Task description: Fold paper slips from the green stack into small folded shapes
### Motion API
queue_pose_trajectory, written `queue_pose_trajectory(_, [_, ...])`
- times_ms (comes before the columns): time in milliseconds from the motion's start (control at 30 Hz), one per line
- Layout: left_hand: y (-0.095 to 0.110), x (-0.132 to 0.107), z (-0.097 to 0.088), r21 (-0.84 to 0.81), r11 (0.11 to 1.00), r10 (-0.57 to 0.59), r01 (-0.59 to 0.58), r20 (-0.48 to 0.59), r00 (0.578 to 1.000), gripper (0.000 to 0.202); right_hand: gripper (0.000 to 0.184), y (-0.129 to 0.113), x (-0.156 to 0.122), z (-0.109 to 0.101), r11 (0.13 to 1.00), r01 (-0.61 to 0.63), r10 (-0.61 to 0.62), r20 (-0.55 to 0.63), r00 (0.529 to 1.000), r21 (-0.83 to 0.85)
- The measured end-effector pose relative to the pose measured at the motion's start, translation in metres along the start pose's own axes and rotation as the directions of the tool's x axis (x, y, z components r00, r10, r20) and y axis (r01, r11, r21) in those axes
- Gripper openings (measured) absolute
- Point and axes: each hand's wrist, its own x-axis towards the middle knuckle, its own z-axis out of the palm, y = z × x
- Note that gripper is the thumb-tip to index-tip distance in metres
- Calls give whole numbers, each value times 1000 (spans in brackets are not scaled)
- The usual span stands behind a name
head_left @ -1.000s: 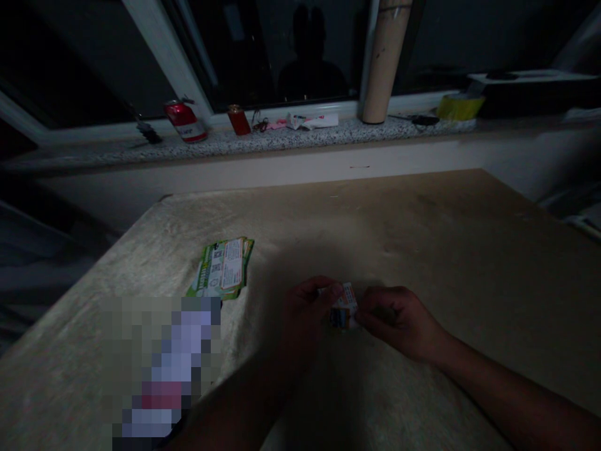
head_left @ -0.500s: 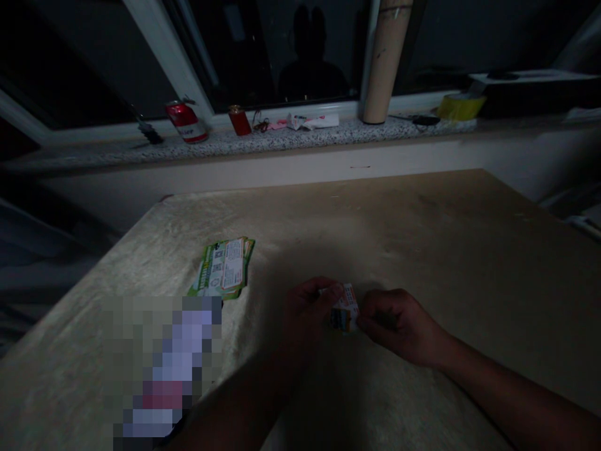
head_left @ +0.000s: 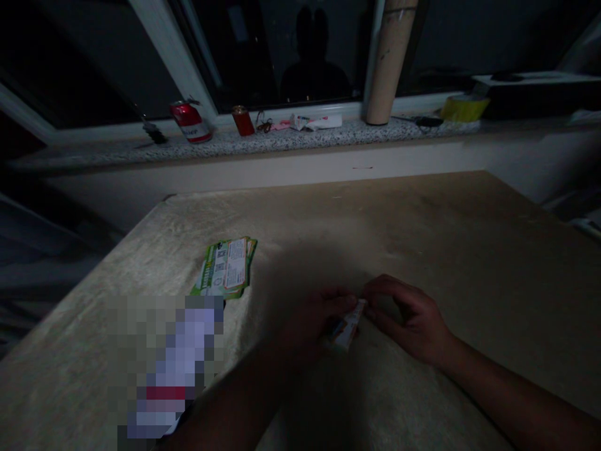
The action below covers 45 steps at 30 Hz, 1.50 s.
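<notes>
A small printed paper (head_left: 346, 331), white with a darker patch and tilted, is between my hands above the table. My left hand (head_left: 323, 316) holds it with the thumb on top and the fingers around its far side; deep shadow hides part of that hand. My right hand (head_left: 407, 316) is closed in a pinch at the paper's upper right corner, thumb and forefinger together there. To the left lies a loose stack of green and white printed sheets (head_left: 228, 266), slightly fanned, with small print and code-like squares on the top one.
A blurred-out bluish object (head_left: 181, 360) lies on the cloth-like tabletop (head_left: 422, 232) at left. On the granite sill (head_left: 300, 141) stand a red can (head_left: 190, 122), an orange-red cylinder (head_left: 243, 121), crumpled paper (head_left: 317, 122), a cardboard tube (head_left: 389, 69) and yellow tape (head_left: 464, 108).
The printed paper has turned and tilted, showing a narrower face. My left hand has shifted slightly right, and my right hand's fingers have moved up to the paper's upper corner.
</notes>
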Motion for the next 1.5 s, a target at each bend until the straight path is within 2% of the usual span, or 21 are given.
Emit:
queue_pose_trajectory(133, [2,-2,0,47,998,-49,42,136,990,28,18,-1,1,-1,999,38,-38,18,999,-10])
queue_pose_trajectory(200, [4,-3,1,89,996,-42,28,160,986,29,16,-2,1,-2,999,50,-50,10,999,-5])
queue_pose_trajectory(333, [12,-4,-1,224,965,126,-133,48,991,30,15,-3,1,-5,999,42,-42,11,999,5])
queue_pose_trajectory(400, [18,-5,-6,291,928,238,-232,18,971,31,13,-3,1,-6,1000,18,-18,24,1000,3])
queue_pose_trajectory(433, [22,-7,-8,344,895,285,-285,50,957,32,11,-2,1,-6,1000,4,-4,30,1000,-4])
queue_pose_trajectory(500, [28,-10,-12,482,755,422,-445,162,892,33,11,-2,0,-6,1000,-18,19,28,999,-24])
queue_pose_trajectory(533, [30,-12,-13,585,647,475,-490,194,858,28,11,-1,0,-6,999,-23,24,26,999,-37])
queue_pose_trajectory(600, [30,-15,-12,752,364,563,-549,292,773,25,10,-1,0,-5,998,-11,12,24,1000,-65])
queue_pose_trajectory(667, [24,-16,-10,777,139,574,-614,442,690,16,11,-1,0,-4,995,30,-27,32,999,-93])
queue_pose_trajectory(700, [21,-15,-8,769,62,565,-636,498,658,12,11,-1,0,-3,993,55,-51,37,998,-105])
queue_pose_trajectory(733, [18,-14,-8,768,12,548,-640,531,646,10,12,-1,0,-3,990,77,-74,36,997,-114])
queue_pose_trajectory(767, [15,-13,-7,756,-21,568,-654,548,614,9,13,-1,0,-3,988,94,-91,33,995,-120])
queue_pose_trajectory(800, [12,-12,-7,742,-24,588,-670,552,590,10,13,-2,0,-2,987,105,-102,27,994,-122])
queue_pose_trajectory(867, [10,-11,-6,724,58,640,-688,502,582,10,14,-2,0,-2,987,111,-111,11,994,-113])
queue_pose_trajectory(1000, [10,-12,-6,692,347,676,-633,283,680,10,12,-3,1,-3,989,118,-119,-6,993,-93])
queue_pose_trajectory(1067, [8,-13,-7,678,420,674,-603,212,708,11,11,-3,1,-4,988,126,-129,-21,991,-93])
queue_pose_trajectory(1167, [5,-13,-6,684,426,670,-592,201,715,12,12,-4,0,-4,986,138,-142,-44,989,-97])
queue_pose_trajectory(1300, [5,-14,-5,748,272,652,-606,320,687,12,14,-4,0,-5,983,148,-156,-75,985,-107])
queue_pose_trajectory(1367, [6,-14,-4,764,232,642,-602,345,684,13,14,-5,0,-4,982,151,-161,-82,984,-111])
queue_pose_trajectory(1433, [5,-14,-4,753,267,643,-601,325,693,15,14,-6,1,-4,983,150,-160,-84,984,-109])
queue_pose_trajectory(1500, [4,-13,-5,729,342,644,-594,278,713,16,15,-6,1,-5,983,148,-158,-88,984,-106])
